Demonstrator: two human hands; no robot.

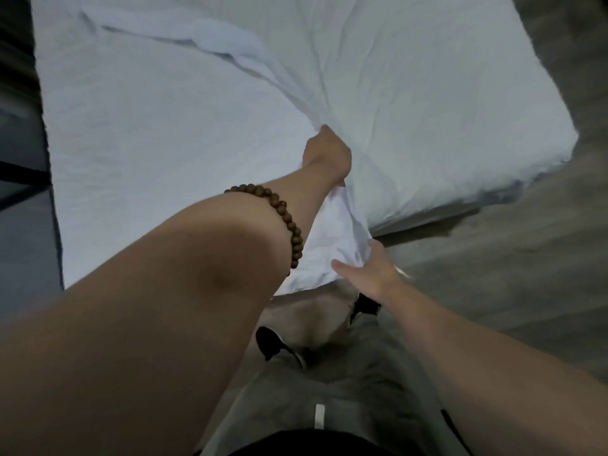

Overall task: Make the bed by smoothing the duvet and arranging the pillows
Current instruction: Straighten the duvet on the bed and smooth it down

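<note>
Two hands: both on the duvet (411, 103), at the edge nearest the person.
Left hand (327, 153): fingers curled tight into a bunched fold of the cloth, with creases fanning out from the grip; a beaded bracelet (283, 215) sits on that forearm.
Right hand (370, 269): fingers spread and fairly straight, laid against the corner that hangs off the edge; I can't tell whether the tips hook behind the cloth.
Duvet's place: heaped over the right part of the mattress (158, 143), with a thick ridge running back toward the far left; the left part lies bare.
Pillows: none in sight from here.
Step in hand: it looks like dragging the duvet across to cover the bare side.
Doing it well: I'd lift the fold rather than scrape it along, pull level with both hands sharing the edge, and keep the loose corner off the floor (510, 264). A one-fisted tug would likely only deepen those creases.
Writing: nothing readable; a pale tab (319, 416) on the grey trousers (345, 373) looks blank.
</note>
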